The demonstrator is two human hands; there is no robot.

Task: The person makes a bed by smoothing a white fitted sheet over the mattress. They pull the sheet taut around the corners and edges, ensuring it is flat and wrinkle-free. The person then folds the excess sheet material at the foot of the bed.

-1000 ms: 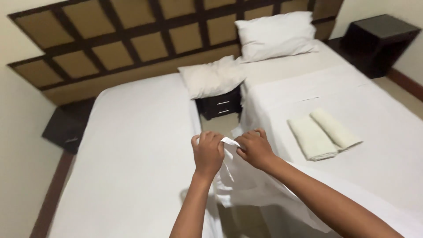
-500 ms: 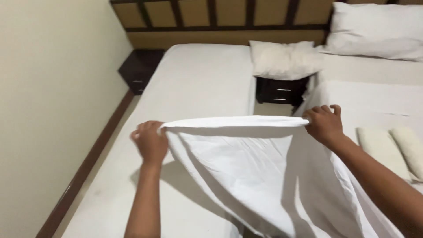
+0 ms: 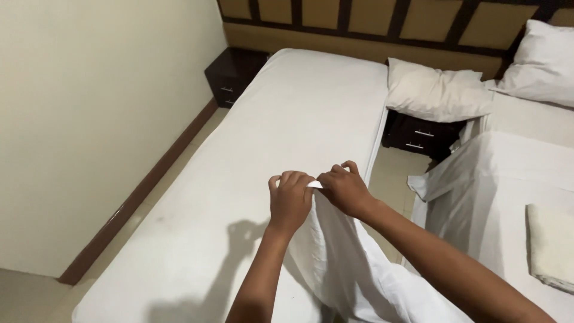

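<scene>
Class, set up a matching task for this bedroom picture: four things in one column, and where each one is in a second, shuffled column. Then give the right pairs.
1. white sheet
2. cream pillow
3. folded towel
4. dark nightstand

A. in the corner by the wall
B. pinched by both hands
C. on the right-hand bed
D. over the gap between the beds

Pairs: 1-B, 2-D, 3-C, 4-A

Single head view, looking steeply down from above, close over the hands point(image 3: 320, 194), facing the bed point(image 3: 287, 137) and headboard point(image 3: 371, 18).

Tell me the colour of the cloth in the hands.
White, plain; the cloth shows best in the head view.
</scene>
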